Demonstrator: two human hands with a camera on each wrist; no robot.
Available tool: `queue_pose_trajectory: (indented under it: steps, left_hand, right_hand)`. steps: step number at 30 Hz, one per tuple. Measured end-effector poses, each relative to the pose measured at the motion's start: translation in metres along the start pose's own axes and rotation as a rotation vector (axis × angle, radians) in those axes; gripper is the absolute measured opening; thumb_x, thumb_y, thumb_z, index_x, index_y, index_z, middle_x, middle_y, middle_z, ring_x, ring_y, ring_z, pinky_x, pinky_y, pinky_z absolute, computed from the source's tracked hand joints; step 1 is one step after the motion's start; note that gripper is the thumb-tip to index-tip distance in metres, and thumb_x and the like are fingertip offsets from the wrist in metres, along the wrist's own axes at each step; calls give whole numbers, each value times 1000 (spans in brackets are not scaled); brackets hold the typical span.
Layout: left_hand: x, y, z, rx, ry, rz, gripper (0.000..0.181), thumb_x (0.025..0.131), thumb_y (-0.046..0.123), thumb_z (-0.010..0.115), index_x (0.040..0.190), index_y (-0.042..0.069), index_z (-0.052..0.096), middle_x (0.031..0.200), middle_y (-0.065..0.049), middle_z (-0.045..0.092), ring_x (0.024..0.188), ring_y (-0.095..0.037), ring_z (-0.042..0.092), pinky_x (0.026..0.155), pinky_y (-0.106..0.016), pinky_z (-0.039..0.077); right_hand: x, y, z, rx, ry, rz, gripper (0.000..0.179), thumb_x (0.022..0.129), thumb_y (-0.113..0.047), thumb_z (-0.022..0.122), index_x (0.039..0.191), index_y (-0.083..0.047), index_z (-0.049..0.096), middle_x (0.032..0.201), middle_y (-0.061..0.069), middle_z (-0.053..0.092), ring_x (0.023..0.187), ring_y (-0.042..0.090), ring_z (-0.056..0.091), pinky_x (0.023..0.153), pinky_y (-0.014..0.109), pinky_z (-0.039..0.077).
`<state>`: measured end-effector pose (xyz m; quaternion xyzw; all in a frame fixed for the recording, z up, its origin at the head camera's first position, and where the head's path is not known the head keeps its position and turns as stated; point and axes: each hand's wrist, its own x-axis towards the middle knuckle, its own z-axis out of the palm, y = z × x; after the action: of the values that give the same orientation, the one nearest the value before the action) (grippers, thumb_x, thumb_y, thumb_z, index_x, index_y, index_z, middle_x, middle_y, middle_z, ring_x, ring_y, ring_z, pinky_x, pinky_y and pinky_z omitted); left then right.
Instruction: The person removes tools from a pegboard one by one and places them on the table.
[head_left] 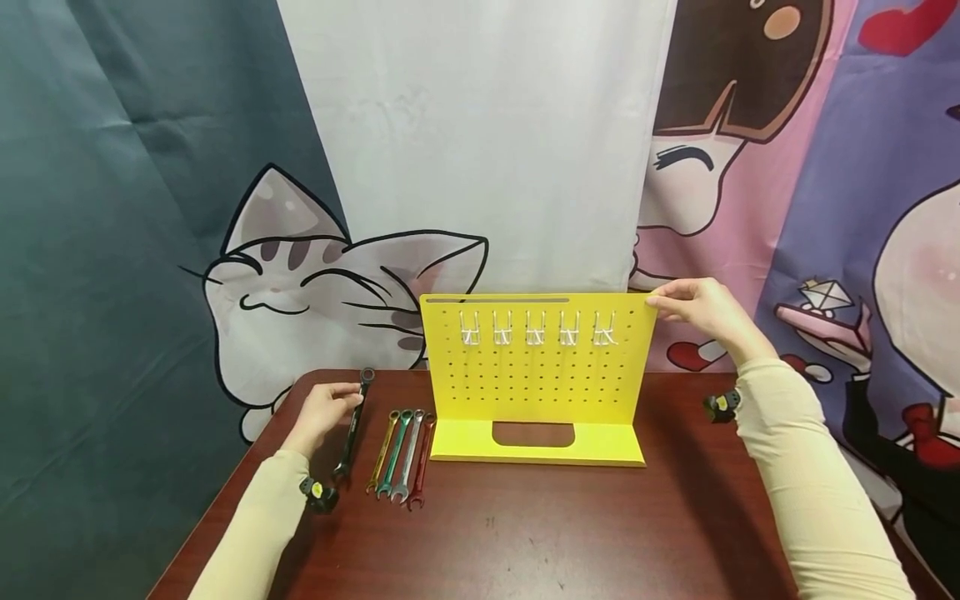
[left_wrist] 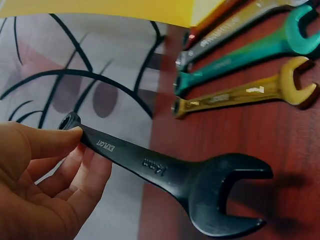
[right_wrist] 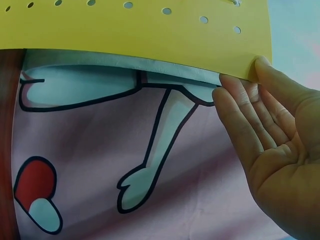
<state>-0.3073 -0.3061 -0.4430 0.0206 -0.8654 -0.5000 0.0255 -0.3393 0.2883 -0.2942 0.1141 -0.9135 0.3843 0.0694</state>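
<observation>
My left hand (head_left: 324, 414) pinches a black combination wrench (left_wrist: 145, 162) close to its ring end, thumb on one face and fingers behind. Its open jaw points down toward the table in the head view, and "EXPLOIT" and "14mm" are marked on the shank. At the upper right corner of a yellow pegboard stand (head_left: 540, 383), my right hand (head_left: 708, 312) grips the edge between thumb and fingers. Several white wire hooks (head_left: 535, 329) hang in a row near the board's top. Beside the stand lie a gold wrench (head_left: 383, 450), a green wrench (head_left: 395, 454), a silver wrench (head_left: 408, 454) and a red wrench (head_left: 422, 462).
All of this is on a dark reddish-brown table (head_left: 510, 533). Behind it hangs a curtain (head_left: 480, 150) printed with cartoon figures. The pegboard's foot (head_left: 457, 442) reaches toward me and has a cut-out in the middle.
</observation>
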Motion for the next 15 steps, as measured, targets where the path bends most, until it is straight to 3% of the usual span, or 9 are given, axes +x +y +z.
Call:
queue_pose_trajectory:
  steps: [3,10,15]
  left_hand:
    - [-1,-4,4,0,-9,-5,38,100,4,58,134,-13,55,125,-33,62,107,-39,66,81,-46,60]
    - [0,-14,13,18,-30,-23,37,99,4,61,131,-14,58,122,-32,63,95,-34,69,75,-41,61]
    - [2,-20,19,14,-49,-51,36,98,3,61,130,-14,59,121,-31,64,93,-30,69,73,-39,61]
  right_hand:
    - [-1,0,-1,-6,1,-3,49,96,-39,70,121,2,68,115,23,71,84,8,71,89,46,57]
    - [-2,1,0,-8,7,-5,47,96,-38,70,121,2,68,114,22,71,84,9,71,82,30,58]
    - [-3,-2,0,-6,8,-5,46,96,-37,70,121,2,68,114,22,71,86,12,72,87,41,58]
